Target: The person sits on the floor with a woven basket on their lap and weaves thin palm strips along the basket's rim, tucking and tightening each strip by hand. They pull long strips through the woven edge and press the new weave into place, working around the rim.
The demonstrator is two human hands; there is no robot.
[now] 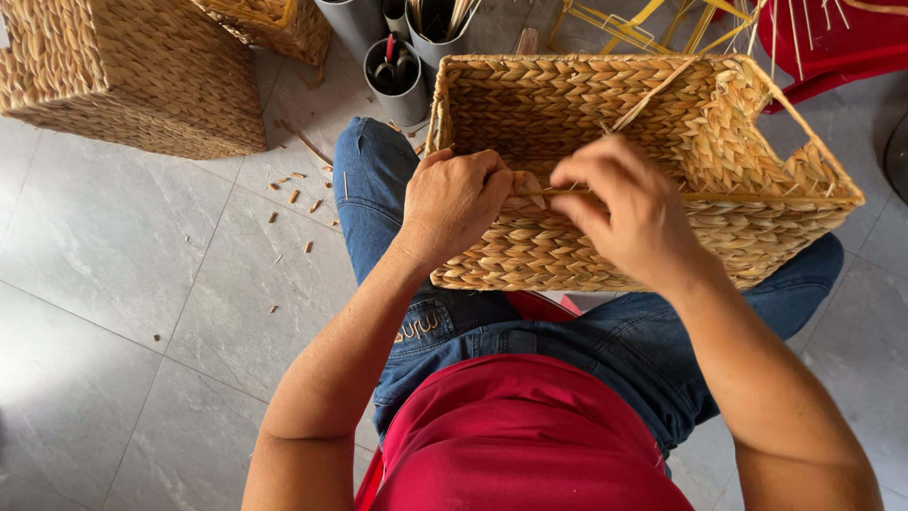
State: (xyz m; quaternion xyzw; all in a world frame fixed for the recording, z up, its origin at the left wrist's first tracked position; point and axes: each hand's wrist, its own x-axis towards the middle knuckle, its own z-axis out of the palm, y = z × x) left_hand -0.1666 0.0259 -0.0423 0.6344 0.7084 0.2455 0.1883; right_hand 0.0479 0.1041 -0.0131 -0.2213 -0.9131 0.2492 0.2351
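A rectangular woven straw basket (757, 180) rests on my lap, open side up. My left hand (454, 201) is closed on the near rim of the basket, pinching a flat straw strand (526, 189). My right hand (629, 210) grips the same rim just to the right, fingers curled over a thin strand that runs along the edge. A long loose strand (653, 93) leans across the inside of the basket.
A finished woven basket (132, 76) stands on the grey tiled floor at the upper left, another (274, 24) behind it. Grey tubes holding tools (395, 80) stand beyond my knee. Straw scraps (293, 189) litter the tiles. Yellow wire frames (624, 28) and a red chair (832, 43) lie at the top right.
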